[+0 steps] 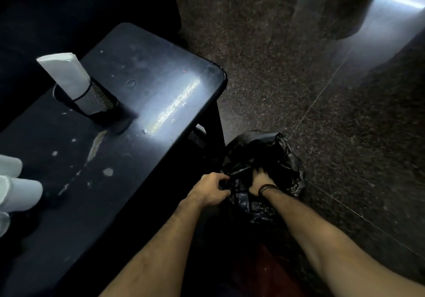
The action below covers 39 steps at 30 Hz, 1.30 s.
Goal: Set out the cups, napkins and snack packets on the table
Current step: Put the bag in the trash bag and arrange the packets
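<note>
Black plastic fills the bottom middle of the view: a crinkly black bag (262, 158) sits on the speckled stone floor (299, 78), just beside the leg of the dark surface (142, 94). Both hands are at the bag. The left hand (210, 189) has its grip pressed together on a fold of the bag's edge, near the corner of the surface. The right hand (261, 180) reaches down into the bag's mouth, and its fingers are hidden in the black plastic, so I cannot tell if that grip is spread or pinching something. A dark band (266, 188) goes around the right wrist.

The surface is scuffed, with pale spots and a bright stripe of light across it. On it stands a black mesh holder (92, 99), tilted in this wide view, with folded white napkins (64, 73) sticking up out of it. At the far left edge of the view are white cups (17, 191); they are cut off by the edge, so I cannot tell how many there are. The cups sit well apart from the napkins. Nothing in the bag can be made out, because it is too dark inside. A shiny metal thing (391, 13) stands at the top right.
</note>
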Tool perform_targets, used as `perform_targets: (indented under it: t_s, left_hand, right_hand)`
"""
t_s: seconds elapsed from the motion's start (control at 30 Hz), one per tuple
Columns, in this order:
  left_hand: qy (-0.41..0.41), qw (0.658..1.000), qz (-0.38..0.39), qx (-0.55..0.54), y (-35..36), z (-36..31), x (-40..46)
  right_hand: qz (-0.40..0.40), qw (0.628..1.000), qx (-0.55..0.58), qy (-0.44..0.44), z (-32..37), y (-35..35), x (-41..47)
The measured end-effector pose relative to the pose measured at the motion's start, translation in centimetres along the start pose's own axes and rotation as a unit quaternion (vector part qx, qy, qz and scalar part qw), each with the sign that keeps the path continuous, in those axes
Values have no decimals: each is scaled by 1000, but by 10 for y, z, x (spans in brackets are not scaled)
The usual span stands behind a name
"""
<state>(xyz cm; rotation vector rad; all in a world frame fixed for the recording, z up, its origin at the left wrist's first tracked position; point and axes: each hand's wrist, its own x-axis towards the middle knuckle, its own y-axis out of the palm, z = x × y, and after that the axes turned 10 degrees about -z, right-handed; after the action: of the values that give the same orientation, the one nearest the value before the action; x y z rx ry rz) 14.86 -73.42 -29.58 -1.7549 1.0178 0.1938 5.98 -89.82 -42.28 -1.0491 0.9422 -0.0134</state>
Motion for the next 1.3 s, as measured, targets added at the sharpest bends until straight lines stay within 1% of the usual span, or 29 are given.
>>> perform_targets:
  t_s: [0.07,0.13,0.2,0.27,0.4,0.53,0.6,0.7,0.83,0.97,1.13,1.3]
  left_hand:
    - [-1,1000,-3,5,-6,-5,-3]
    - [2,1000,-13,9,-16,-12,-7]
    - [10,999,-30,12,-30,-21,-11]
    - [21,998,-53,14,-45,-31,-19]
    - [41,992,-116,24,-80,-45,-40]
    - [49,982,-181,21,-116,-43,-74]
    - [42,975,-220,11,-135,-32,-97]
    - [13,959,-284,3,-163,-5,-135]
    - [-44,934,-354,-11,-196,51,-201]
    - [-116,900,-420,-34,-215,117,-276]
    - [-196,860,-469,-40,-215,189,-351]
    - [-272,832,-481,-55,-197,256,-389]
  right_hand:
    - [-97,994,33,-23,-2,-18,-5]
    - [-173,982,29,-68,-4,-41,-10]
    - [-250,963,30,-97,-6,-66,-15]
    - [-313,942,46,-108,-7,-93,-24]
    - [-401,900,88,-146,7,-152,-46]
    - [-444,871,94,-187,50,-205,-72]
    - [-447,865,89,-211,81,-224,-87]
    - [-427,862,91,-257,137,-242,-112]
    - [-388,854,60,-340,224,-237,-155]
    - [-348,832,11,-432,317,-218,-205]
    - [-293,807,-18,-512,412,-179,-263]
    - [-230,785,-39,-573,475,-119,-303]
